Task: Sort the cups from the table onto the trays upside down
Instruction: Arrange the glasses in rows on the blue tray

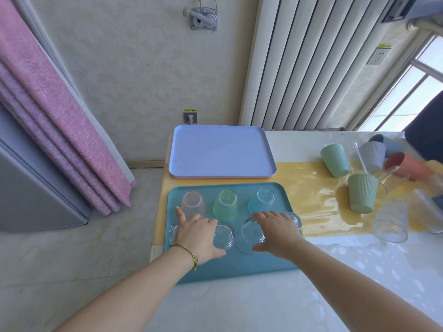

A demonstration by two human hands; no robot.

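Cups stand upside down on the teal tray (239, 265): a pink cup (193, 203), a green cup (225, 203) and a blue cup (261, 200) in the back row, clear ones in front. The left hand (196, 236) lies with fingers spread and released, between the left clear cup (172, 232) at the tray's edge and the second clear cup (224, 234) beside its thumb. The right hand (278, 233) arches over the rightmost clear cup (294, 219), the third clear cup (251, 230) by its thumb; whether it grasps anything I cannot tell. The lilac tray (220, 152) lies behind the teal one, bare. Loose cups (360, 192) crowd the table (335, 271) well off to the right
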